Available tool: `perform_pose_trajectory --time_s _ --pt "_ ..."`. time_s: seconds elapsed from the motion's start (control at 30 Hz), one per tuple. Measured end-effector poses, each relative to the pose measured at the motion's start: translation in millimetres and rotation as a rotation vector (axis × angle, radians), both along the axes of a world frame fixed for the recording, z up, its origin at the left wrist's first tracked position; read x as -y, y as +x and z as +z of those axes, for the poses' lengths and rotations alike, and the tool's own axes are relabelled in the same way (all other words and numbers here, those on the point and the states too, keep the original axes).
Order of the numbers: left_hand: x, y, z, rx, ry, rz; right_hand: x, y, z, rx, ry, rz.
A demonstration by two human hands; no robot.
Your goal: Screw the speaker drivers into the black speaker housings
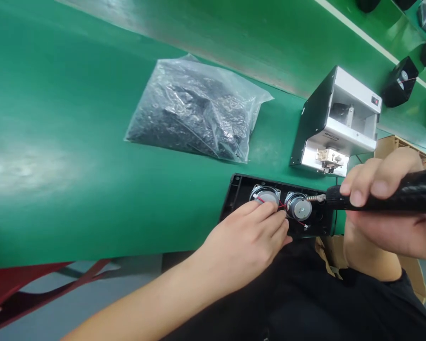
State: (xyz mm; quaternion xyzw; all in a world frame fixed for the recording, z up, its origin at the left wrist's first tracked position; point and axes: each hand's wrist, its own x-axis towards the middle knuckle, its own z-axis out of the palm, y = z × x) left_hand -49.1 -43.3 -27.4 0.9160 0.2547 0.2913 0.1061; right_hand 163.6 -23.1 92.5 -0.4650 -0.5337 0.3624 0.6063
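Observation:
A black plastic housing (236,194) lies at the near edge of the green table, with two round silver speakers (300,207) and thin red wires inside. My left hand (248,241) rests on the housing's near side, fingers curled against the left speaker and the wires, holding it down. My right hand (386,203) is wrapped round a black electric screwdriver (394,195). Its metal bit (315,198) points left and touches the housing beside the right speaker.
A clear bag of small black parts (195,111) lies on the green table (57,142) beyond the housing. A grey and black screw feeder box (335,123) stands to the right. Black speaker units (399,80) sit at the far right. A cardboard box (394,144) is behind my right hand.

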Motion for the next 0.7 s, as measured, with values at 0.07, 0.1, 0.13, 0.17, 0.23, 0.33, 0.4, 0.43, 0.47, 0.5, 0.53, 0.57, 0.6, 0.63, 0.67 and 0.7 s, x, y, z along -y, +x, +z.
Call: perform_pose_trajectory --time_s 0.07,0.1,0.13,0.17,0.23,0.33,0.4,0.43,0.47,0.5,0.53,0.57,0.6,0.63,0.67,0.7 --pt "-1 1 0.2 -0.022 0.011 -0.001 -1 -11 -10.7 -0.078 0.032 0.013" --pt "-1 1 0.3 -0.032 0.013 -0.003 -2 -15 -17.3 -0.106 0.054 0.031" --pt "-2 1 0.3 -0.042 0.011 -0.007 -3 -18 -24.2 -0.114 0.062 0.057" --pt "-2 2 0.3 -0.053 0.005 -0.012 -4 -20 -31.0 -0.128 0.073 0.069" --pt "-3 2 0.1 -0.070 -0.009 -0.025 -5 -22 -43.3 -0.161 0.088 0.080" --pt "-3 2 -0.6 -0.075 -0.025 -0.047 -5 -23 -55.0 -0.154 0.110 0.080" --pt "-3 3 -1.3 -0.071 -0.037 -0.055 -6 -23 -56.9 -0.123 0.108 0.073" --pt "-2 3 -1.6 -0.070 -0.043 -0.059 -7 -23 -56.3 -0.109 0.100 0.074" --pt "-2 3 -1.8 -0.070 -0.047 -0.064 -8 -22 -55.1 -0.095 0.082 0.085" --pt "-2 3 -2.0 -0.073 -0.051 -0.070 -10 -22 -53.7 -0.083 0.063 0.098" --pt "-2 2 -2.0 -0.077 -0.054 -0.076 -11 -21 -52.3 -0.073 0.047 0.112" --pt "-2 2 -2.1 -0.081 -0.057 -0.082 -12 -20 -51.3 -0.065 0.037 0.122" --pt "-3 2 -2.0 -0.083 -0.060 -0.086 -13 -20 -50.9 -0.062 0.034 0.122" --pt "-3 1 -2.0 -0.085 -0.062 -0.087 -14 -20 -51.2 -0.067 0.040 0.112" --pt "-3 1 -2.1 -0.087 -0.064 -0.087 -14 -21 -52.1 -0.078 0.053 0.096" --pt "-3 1 -2.2 -0.090 -0.066 -0.088 -14 -21 -53.5 -0.087 0.065 0.082"
